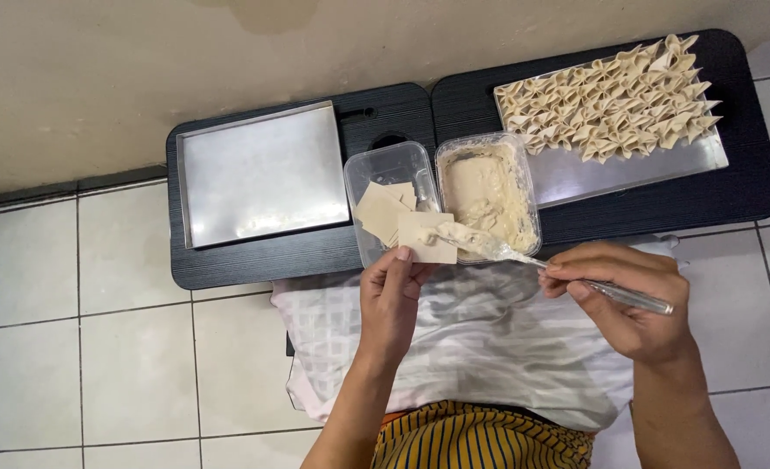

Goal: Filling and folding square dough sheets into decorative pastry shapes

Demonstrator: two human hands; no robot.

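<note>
The left hand (391,295), at lower centre, pinches a square dumpling wrapper (427,237) by its lower edge. The right hand (630,295), to its right, grips a clear-handled utensil (567,271) whose filling-coated tip rests on the wrapper. Just above sit a clear tub of wrappers (388,193) and a tub of pale filling (487,193). Folded dumplings (611,100) fill the tray (628,174) at upper right; another tray (259,174) lies upper left on the black table (255,265).

Two low black rectangular desks (715,195) are set side by side on the pale tiled floor (98,347). On them are placed an empty metal tray (259,174), a clear plastic tub of square wrappers (389,169), a clear tub of beige filling (489,187), and a metal tray of folded dumplings (615,161).
</note>
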